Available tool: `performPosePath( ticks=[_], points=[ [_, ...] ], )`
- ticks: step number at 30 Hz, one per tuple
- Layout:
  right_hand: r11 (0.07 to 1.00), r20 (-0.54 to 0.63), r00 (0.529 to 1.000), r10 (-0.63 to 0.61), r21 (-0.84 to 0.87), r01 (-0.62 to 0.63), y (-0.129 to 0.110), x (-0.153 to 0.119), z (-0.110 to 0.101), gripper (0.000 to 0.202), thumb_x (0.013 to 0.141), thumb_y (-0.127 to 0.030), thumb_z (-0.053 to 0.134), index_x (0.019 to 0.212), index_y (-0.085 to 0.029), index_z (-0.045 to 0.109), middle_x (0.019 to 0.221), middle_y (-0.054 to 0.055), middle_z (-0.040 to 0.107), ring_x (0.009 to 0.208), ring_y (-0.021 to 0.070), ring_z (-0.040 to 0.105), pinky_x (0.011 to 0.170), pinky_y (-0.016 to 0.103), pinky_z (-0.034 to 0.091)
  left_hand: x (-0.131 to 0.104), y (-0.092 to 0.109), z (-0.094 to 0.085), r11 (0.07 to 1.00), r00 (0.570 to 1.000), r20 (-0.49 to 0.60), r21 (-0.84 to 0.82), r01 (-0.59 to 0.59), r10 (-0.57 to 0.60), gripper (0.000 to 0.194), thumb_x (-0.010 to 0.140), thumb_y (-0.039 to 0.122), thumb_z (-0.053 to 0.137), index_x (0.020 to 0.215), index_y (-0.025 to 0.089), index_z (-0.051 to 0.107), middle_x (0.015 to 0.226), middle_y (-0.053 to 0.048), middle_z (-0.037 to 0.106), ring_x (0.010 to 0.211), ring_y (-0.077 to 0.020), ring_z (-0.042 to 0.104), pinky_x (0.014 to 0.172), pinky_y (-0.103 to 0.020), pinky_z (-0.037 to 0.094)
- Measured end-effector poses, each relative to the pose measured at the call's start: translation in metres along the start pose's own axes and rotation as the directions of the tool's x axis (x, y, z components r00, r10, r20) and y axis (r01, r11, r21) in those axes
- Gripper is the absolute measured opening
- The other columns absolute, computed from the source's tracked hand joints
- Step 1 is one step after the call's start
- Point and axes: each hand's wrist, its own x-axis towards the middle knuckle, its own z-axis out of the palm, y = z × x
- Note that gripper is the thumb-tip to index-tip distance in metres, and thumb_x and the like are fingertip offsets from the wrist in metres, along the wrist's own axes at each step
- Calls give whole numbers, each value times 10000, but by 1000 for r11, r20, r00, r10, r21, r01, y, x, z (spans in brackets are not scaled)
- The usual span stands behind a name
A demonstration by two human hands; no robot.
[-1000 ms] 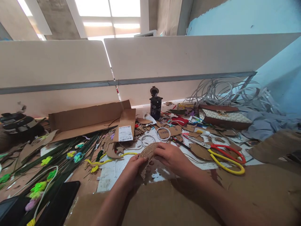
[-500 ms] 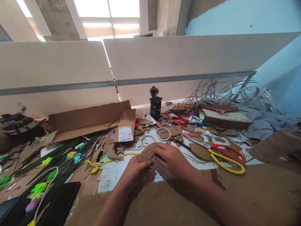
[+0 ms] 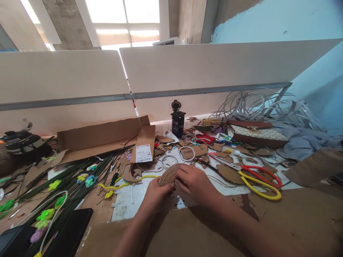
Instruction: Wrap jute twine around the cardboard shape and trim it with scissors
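A round piece covered in coiled brown twine (image 3: 169, 175) is held up between both hands, tilted toward me. My left hand (image 3: 158, 192) grips its lower left edge, thumb across the front. Against its right side, my right hand (image 3: 193, 180) has its fingers bent and pressed; the fingertips are partly hidden. Just beyond lie two pale rings (image 3: 187, 154), one resting on printed cardboard. A yellow fuzzy stem (image 3: 120, 185) curves off to the left of the hands. Scissors with red and yellow handles (image 3: 257, 180) lie to the right.
A cardboard box piece with a label (image 3: 144, 153) stands at back left, near a black open-lidded bottle (image 3: 178, 123). Green stems with fuzzy flowers (image 3: 91, 180) spread leftward. At back right sit a handbag (image 3: 255, 134) and coiled grey strips (image 3: 246, 105). Cardboard (image 3: 187, 235) covers the near edge.
The view has shifted very slightly. Both hands keep their hold on the twine-covered piece, which stays in nearly the same place and tilt.
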Motion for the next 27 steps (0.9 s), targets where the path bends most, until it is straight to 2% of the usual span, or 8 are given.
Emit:
performPosePath(
  ticks=[4, 8, 17, 27],
  points=[
    [1000, 4, 1000, -6, -19, 6, -2, -1, 1, 124, 898, -132, 606, 793, -196, 603, 843, 40, 654, 740, 190, 570, 662, 302, 389, -1, 2, 4, 1000, 999, -52, 15, -11, 12, 203, 533, 239, 791, 587, 167, 609, 469, 12, 581, 415, -108, 474, 432, -220, 332],
    [1000, 13, 1000, 20, -18, -19, -4, -1, 1, 103, 901, -149, 614, 809, -194, 606, 833, 46, 670, 750, 204, 590, 679, 318, 392, -5, 9, 9, 1000, 997, -77, -23, -8, 7, 178, 519, 259, 743, 558, 176, 592, 462, 9, 575, 420, -112, 475, 435, -226, 349],
    [978, 13, 988, 155, 143, -155, -1, -1, -2, 75, 888, -178, 634, 824, -210, 614, 816, 21, 701, 746, 195, 630, 668, 290, 391, -2, 5, 2, 999, 996, -77, 5, -36, 36, 148, 572, 270, 726, 538, 170, 622, 474, -7, 597, 435, -117, 475, 454, -225, 352],
    [967, 14, 977, 212, 140, -212, -2, 2, 0, 89, 879, -146, 634, 810, -202, 624, 828, 27, 716, 755, 193, 643, 674, 280, 393, -2, 2, 4, 998, 996, -66, -19, -53, 52, 118, 542, 270, 681, 561, 186, 601, 487, 3, 583, 449, -122, 460, 468, -236, 339]
  ],
)
